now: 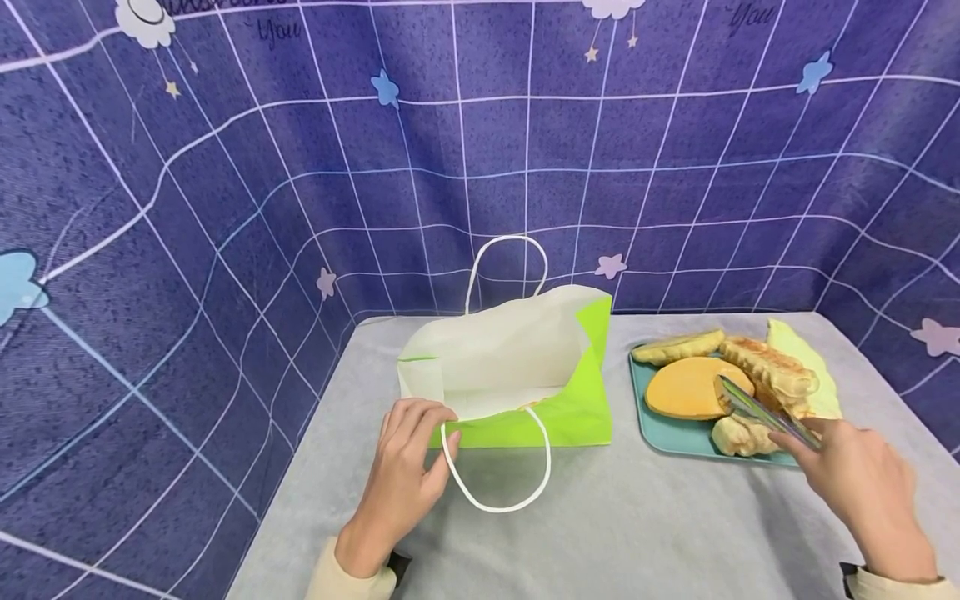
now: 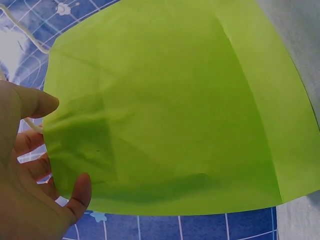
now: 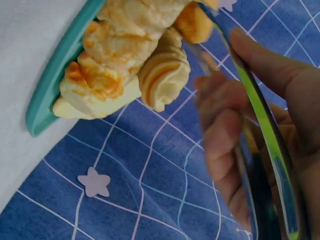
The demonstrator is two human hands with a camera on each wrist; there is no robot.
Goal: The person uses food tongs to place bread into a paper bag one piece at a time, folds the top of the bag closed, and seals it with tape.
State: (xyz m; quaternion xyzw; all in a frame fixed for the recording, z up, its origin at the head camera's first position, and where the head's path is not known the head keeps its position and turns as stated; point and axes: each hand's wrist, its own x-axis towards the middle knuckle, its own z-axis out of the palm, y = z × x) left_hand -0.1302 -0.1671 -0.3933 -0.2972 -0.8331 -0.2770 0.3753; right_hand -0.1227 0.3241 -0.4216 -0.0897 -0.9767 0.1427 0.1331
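My left hand (image 1: 408,458) grips the front left rim of a green paper bag (image 1: 577,421), its thumb on the outside. The bag has a white inside and white cord handles, and its mouth faces up toward me. In the left wrist view, the bag's green side (image 2: 165,110) spreads beside the curled fingers. Metal tongs (image 1: 765,412) are held in my right hand (image 1: 862,479). Their tips reach the right side of a smooth orange oval bun (image 1: 686,387) on a teal tray (image 1: 675,437). Whether they pinch it, I cannot tell.
Around the bun lie a long browned bread (image 1: 772,367), a yellowish long bread (image 1: 678,346), a pale twisted roll (image 1: 738,435) and a pale yellow flat piece (image 1: 806,358). A grey cloth (image 1: 570,533) covers the table. Blue gridded curtains (image 1: 495,133) enclose it.
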